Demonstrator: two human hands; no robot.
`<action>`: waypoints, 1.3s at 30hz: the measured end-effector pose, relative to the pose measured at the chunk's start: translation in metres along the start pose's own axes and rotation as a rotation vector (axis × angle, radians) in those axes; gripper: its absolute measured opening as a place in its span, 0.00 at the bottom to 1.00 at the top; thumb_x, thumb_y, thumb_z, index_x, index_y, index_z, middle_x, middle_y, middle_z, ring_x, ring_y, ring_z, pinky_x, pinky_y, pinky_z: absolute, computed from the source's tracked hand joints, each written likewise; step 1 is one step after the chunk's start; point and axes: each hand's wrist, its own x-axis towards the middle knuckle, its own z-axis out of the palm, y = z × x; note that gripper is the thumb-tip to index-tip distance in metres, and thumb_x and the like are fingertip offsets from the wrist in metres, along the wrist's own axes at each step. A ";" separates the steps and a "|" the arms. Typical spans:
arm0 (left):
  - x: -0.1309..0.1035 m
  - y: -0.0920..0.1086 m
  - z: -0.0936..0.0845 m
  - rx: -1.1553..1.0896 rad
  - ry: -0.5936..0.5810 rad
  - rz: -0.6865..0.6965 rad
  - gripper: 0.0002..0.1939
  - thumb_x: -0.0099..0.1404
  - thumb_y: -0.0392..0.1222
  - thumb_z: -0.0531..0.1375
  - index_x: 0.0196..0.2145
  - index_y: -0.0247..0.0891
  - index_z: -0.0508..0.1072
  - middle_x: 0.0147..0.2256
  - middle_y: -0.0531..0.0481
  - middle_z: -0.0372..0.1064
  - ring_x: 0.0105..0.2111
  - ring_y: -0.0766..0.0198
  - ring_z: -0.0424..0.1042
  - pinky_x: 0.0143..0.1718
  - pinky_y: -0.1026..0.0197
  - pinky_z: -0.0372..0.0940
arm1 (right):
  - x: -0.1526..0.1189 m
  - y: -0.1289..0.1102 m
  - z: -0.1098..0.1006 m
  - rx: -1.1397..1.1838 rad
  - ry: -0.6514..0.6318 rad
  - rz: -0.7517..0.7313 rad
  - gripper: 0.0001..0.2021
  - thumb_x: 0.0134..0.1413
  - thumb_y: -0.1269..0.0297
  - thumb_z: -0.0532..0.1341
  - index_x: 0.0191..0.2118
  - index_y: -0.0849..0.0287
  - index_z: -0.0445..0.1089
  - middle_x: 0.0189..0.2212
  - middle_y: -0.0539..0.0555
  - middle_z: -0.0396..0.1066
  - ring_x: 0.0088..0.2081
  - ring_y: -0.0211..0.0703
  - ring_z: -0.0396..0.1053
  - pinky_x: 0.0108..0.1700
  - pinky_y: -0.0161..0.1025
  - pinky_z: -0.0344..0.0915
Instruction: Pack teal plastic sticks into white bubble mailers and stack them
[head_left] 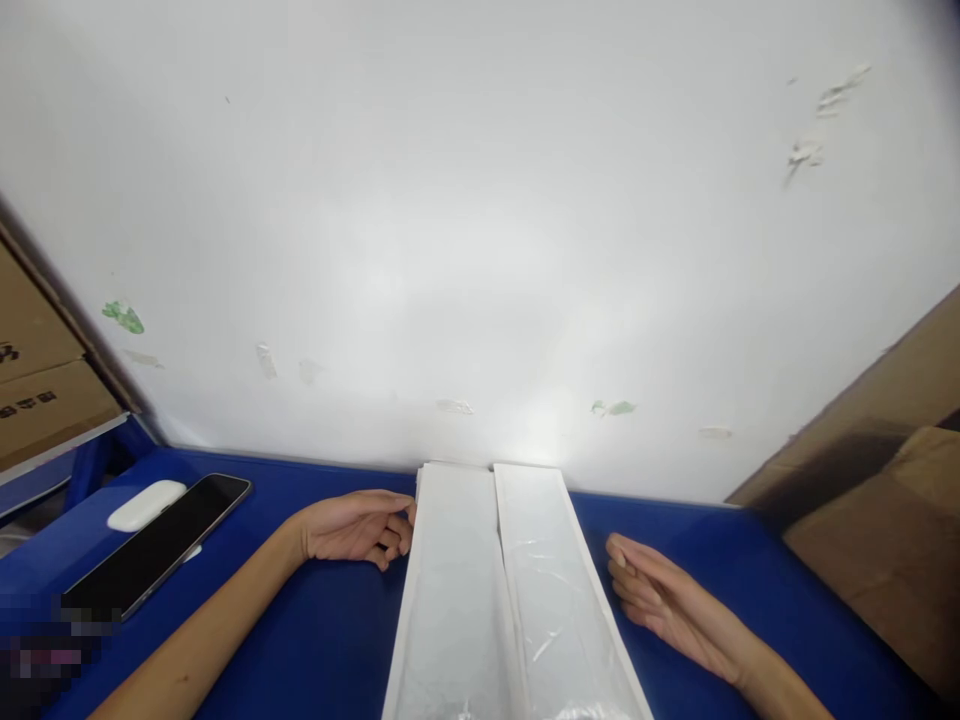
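Observation:
Two long, flat white packages lie side by side on the blue table, running away from me toward the white wall. The right package [551, 600] has a glossy, wrinkled clear film on it; the left package [454, 590] looks smoother. My left hand [360, 528] rests palm inward at the left package's outer edge, its fingertips touching or almost touching it. Its fingers are loosely bent and hold nothing. To the right, my right hand [664, 605] lies a little apart from the right package, fingers half curled and slightly apart, with nothing in them.
A dark-screened phone [161, 550] and a white rounded case [146, 505] lie on the blue table [322, 640] at left. Cardboard [45, 370] stands beyond the left edge. A brown cardboard box [885, 560] borders the right side. The white wall [480, 250] closes off the back.

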 end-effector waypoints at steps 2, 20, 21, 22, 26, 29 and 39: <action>0.000 0.000 0.000 0.006 -0.009 0.010 0.17 0.67 0.53 0.63 0.35 0.34 0.74 0.27 0.47 0.69 0.24 0.66 0.64 0.28 0.64 0.63 | 0.000 0.000 0.002 -0.026 0.000 -0.013 0.13 0.63 0.55 0.64 0.33 0.58 0.67 0.22 0.43 0.47 0.24 0.32 0.41 0.26 0.29 0.48; -0.031 0.009 0.047 0.378 0.450 0.248 0.20 0.63 0.58 0.62 0.30 0.38 0.65 0.21 0.61 0.47 0.20 0.71 0.41 0.22 0.65 0.39 | -0.012 0.015 0.042 -0.908 0.169 -0.128 0.27 0.53 0.35 0.63 0.39 0.58 0.67 0.28 0.48 0.67 0.26 0.37 0.64 0.23 0.32 0.58; -0.038 0.008 0.059 0.428 0.534 0.305 0.21 0.65 0.59 0.60 0.29 0.38 0.64 0.22 0.61 0.48 0.21 0.70 0.43 0.22 0.65 0.40 | -0.014 0.014 0.041 -0.869 0.161 -0.153 0.26 0.53 0.36 0.63 0.37 0.58 0.66 0.29 0.49 0.68 0.28 0.38 0.66 0.25 0.32 0.60; -0.045 0.004 0.074 0.469 0.614 0.372 0.22 0.66 0.60 0.59 0.28 0.39 0.63 0.23 0.60 0.49 0.22 0.69 0.47 0.23 0.66 0.44 | -0.017 0.012 0.040 -0.834 0.157 -0.177 0.26 0.54 0.36 0.63 0.36 0.57 0.65 0.30 0.49 0.70 0.30 0.39 0.67 0.28 0.32 0.60; -0.056 -0.040 0.136 1.193 0.918 0.698 0.18 0.71 0.58 0.53 0.47 0.44 0.70 0.42 0.48 0.68 0.40 0.57 0.67 0.41 0.57 0.65 | -0.027 0.004 0.033 -0.758 0.262 -0.142 0.29 0.51 0.32 0.61 0.38 0.56 0.64 0.27 0.48 0.70 0.28 0.38 0.65 0.29 0.32 0.56; -0.039 -0.085 0.156 1.878 0.822 0.973 0.36 0.60 0.64 0.63 0.61 0.48 0.64 0.61 0.37 0.60 0.59 0.36 0.60 0.52 0.40 0.65 | -0.038 0.001 0.031 -0.703 0.302 -0.143 0.28 0.54 0.33 0.60 0.42 0.55 0.64 0.27 0.46 0.69 0.28 0.38 0.63 0.28 0.32 0.55; 0.000 -0.097 0.145 2.288 0.818 0.901 0.28 0.67 0.36 0.63 0.62 0.51 0.65 0.58 0.39 0.69 0.58 0.45 0.68 0.56 0.41 0.66 | -0.102 -0.002 0.030 -0.597 0.513 -0.196 0.25 0.45 0.35 0.67 0.38 0.53 0.74 0.29 0.49 0.72 0.33 0.46 0.69 0.33 0.34 0.65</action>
